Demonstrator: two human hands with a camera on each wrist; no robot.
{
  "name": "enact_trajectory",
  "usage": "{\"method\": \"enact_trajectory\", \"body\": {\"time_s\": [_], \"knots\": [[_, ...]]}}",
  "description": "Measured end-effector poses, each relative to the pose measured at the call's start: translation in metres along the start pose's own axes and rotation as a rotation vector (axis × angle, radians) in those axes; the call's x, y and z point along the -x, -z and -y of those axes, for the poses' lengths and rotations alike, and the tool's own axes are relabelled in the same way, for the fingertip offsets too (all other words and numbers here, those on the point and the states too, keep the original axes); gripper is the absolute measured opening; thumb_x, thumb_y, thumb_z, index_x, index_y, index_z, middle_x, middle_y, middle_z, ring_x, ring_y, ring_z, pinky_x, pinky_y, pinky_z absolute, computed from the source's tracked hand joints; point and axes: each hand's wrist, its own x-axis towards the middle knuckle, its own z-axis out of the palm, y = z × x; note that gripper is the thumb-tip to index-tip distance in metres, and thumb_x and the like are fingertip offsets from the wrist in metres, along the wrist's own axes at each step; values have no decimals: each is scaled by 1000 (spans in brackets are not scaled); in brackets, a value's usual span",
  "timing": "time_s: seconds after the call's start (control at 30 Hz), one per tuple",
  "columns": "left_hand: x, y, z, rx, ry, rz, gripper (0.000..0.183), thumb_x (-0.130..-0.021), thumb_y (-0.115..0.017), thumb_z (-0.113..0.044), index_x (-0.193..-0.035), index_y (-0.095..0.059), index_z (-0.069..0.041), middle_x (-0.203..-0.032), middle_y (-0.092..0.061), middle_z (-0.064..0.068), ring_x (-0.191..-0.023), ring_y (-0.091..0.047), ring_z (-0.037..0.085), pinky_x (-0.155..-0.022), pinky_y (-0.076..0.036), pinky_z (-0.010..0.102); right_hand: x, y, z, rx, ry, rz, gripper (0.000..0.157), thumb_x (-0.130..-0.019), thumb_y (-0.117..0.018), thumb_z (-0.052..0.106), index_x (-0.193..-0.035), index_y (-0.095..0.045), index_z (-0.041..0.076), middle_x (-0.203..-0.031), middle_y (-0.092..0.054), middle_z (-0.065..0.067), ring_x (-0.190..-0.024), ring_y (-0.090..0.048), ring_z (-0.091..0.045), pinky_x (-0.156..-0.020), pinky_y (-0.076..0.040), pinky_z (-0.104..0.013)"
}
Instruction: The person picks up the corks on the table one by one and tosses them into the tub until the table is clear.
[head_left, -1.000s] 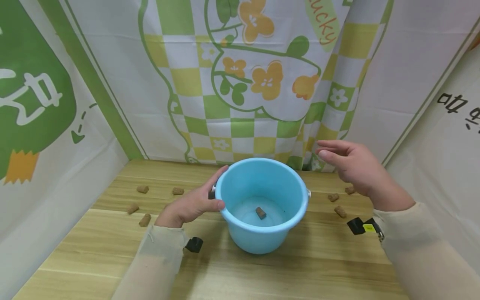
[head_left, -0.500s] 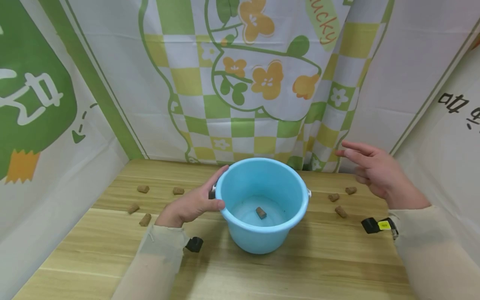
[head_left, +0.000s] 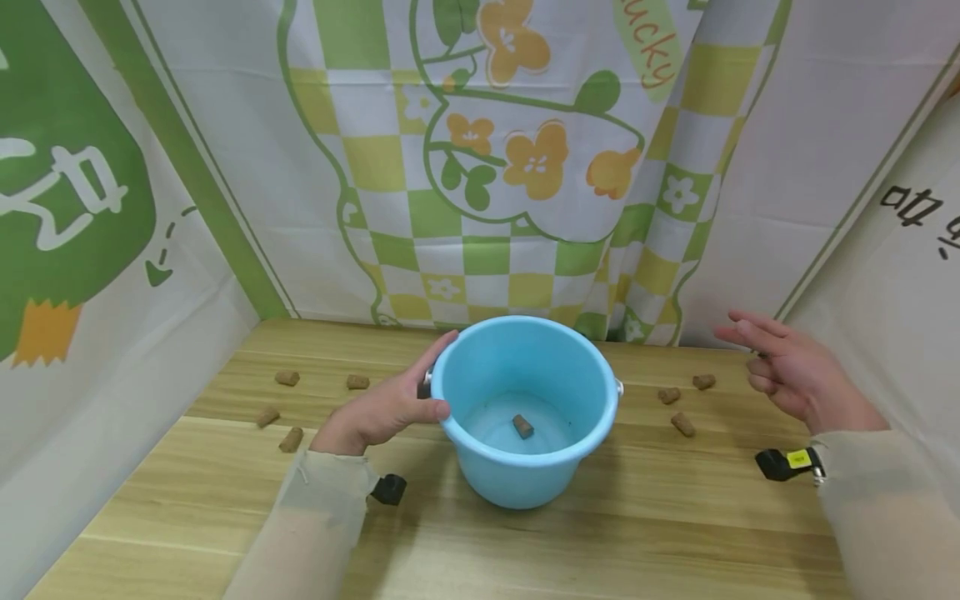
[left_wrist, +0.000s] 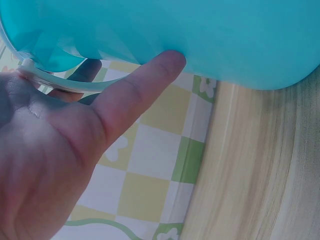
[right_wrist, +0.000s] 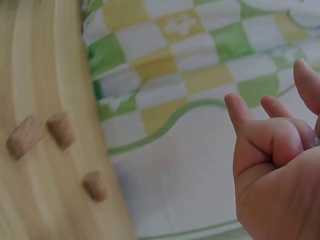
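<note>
A light blue bucket stands upright on the wooden table, with one cork lying on its bottom. My left hand holds the bucket's left side by the rim, near the handle joint. In the left wrist view, the left thumb rests against the blue wall, and the pale handle passes behind it. My right hand hovers above the table at the far right, fingers loosely bent, with nothing seen in it. Nearest to it lie three corks, among them one cork at the back.
Several corks lie left of the bucket, including a cork near my left wrist. A patterned curtain hangs behind the table's back edge. Fabric walls enclose both sides, the right wall close to my right hand.
My right hand has moved right and slightly down, away from the bucket and past the right-hand corks, uncovering the rear one. The left hand and the bucket have stayed in place.
</note>
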Motion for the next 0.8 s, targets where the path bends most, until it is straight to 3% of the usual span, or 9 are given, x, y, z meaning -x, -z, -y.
{"method": "enact_trajectory", "body": {"time_s": [0.07,0.2,0.3,0.4,0.43,0.53,0.6,0.8], "knots": [[0,0,0,1,-2,1,111,-79,-82,-51,-160,-6,-38,-159,-22,9,-134,-39,40,-99,-43,48,1,10,-8,5,-17,2,28,-106,-51,18,-133,-59,22,-118,-69,2,-49,-24,-7,-45,-25,-22],[0,0,0,4,-1,1,115,-79,-82,-50,-161,-4,-33,-159,-22,9,-133,-39,40,-98,-43,48,2,31,-27,46,-68,-17,60,-107,-49,23,-158,-19,14,-117,-69,7,-51,-24,-6,-45,-26,-21],[0,0,0,6,0,2,114,-79,-82,-50,-161,-4,-34,-159,-22,10,-133,-39,41,-99,-43,48,5,43,-42,79,-117,-42,77,-107,-48,27,-159,5,6,-115,-69,10,-51,-22,-6,-45,-27,-21],[0,0,0,1,0,4,113,-80,-82,-50,-161,-5,-35,-159,-22,10,-134,-39,41,-99,-42,48,8,53,-56,30,-156,-59,66,-107,-48,28,-160,-11,17,-114,-70,8,-52,-23,-6,-46,-28,-21],[0,0,0,-1,-1,4,113,-80,-82,-50,-161,-5,-35,-159,-22,10,-134,-39,40,-99,-42,48,9,56,-60,3,-164,-66,56,-107,-48,28,-157,-24,21,-114,-70,7,-52,-24,-6,-46,-28,-21],[0,0,-1,-8,-1,0,113,-80,-82,-49,-161,-5,-35,-159,-22,9,-133,-39,40,-99,-42,48,13,62,-72,-116,-191,-86,25,-107,-50,26,-131,-55,24,-113,-71,1,-53,-25,-6,-46,-29,-22],[0,0,-1,-8,0,-2,112,-80,-82,-49,-161,-5,-36,-158,-23,9,-133,-40,40,-99,-43,48,15,64,-79,-176,-211,-103,17,-106,-51,25,-118,-63,24,-112,-71,-2,-52,-26,-5,-46,-29,-21],[1,1,0,-4,4,-2,110,-80,-82,-49,-160,-7,-39,-158,-25,10,-132,-41,40,-98,-43,48,19,67,-95,-252,-281,-176,12,-103,-57,25,-109,-67,21,-111,-71,-5,-51,-33,-3,-45,-30,-20]]}}
